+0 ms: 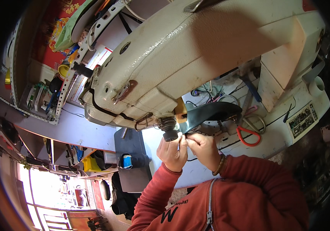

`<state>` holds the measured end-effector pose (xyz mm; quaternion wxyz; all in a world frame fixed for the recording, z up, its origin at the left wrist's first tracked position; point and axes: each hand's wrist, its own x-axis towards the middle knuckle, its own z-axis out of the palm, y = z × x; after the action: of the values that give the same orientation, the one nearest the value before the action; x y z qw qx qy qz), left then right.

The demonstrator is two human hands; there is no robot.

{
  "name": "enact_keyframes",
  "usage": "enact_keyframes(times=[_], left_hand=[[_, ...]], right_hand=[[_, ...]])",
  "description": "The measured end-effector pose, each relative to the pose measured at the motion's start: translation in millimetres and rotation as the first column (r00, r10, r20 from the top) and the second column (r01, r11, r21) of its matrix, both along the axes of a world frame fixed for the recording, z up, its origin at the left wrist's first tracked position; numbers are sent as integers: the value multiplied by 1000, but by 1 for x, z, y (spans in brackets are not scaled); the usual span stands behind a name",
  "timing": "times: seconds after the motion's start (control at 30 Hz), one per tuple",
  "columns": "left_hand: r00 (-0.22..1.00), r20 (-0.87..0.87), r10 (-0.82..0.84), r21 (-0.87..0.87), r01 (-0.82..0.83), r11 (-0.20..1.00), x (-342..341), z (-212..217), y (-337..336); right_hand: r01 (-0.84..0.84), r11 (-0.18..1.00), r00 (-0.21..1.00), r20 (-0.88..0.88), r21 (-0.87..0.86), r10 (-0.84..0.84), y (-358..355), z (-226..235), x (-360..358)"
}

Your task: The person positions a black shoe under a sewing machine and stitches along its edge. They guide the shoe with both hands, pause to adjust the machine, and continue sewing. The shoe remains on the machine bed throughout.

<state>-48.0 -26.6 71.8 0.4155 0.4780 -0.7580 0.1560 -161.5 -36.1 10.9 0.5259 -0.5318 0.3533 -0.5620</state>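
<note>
Left hand (172, 153): fingertips drawn together; whether anything is held cannot be told.
Right hand (204, 149): fingers curled in, hold likewise unclear.
Dark curved piece (214, 112): placed just beyond the fingertips, long axis slanted away and rightward; right hand nearer its bulk.
Sewing machine (161, 73): positioned beyond.

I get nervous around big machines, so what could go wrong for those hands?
Pinched fingers, maybe: the left hand and right hand are right beside the black round part under the big machine, and might get caught if it moved.

A snag, perhaps: the red looped handle lies near the right sleeve, which could knock it.

A slip: the curved dark piece might shift as the fingertips work by its edge.
</note>
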Motion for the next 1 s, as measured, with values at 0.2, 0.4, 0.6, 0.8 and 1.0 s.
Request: enact_keyframes(times=[0.2,0.4,0.6,0.8,1.0], left_hand=[[994,-109,-11,69,19,997,-2,1,2],[978,-207,31,175,6,985,0,2,6],[984,-177,-10,115,30,993,-1,3,3],[985,-171,-23,98,40,994,-1,3,2],[982,-187,-30,113,52,992,1,2,2]], right_hand=[[227,932,969,-28,-283,-244,3,-2,10],[180,966,983,11,-184,-181,1,-2,12],[370,798,900,-29,-476,-435,-11,3,15],[387,861,908,-26,-330,-418,-8,2,19],[308,944,951,7,-118,-309,-3,3,17]])
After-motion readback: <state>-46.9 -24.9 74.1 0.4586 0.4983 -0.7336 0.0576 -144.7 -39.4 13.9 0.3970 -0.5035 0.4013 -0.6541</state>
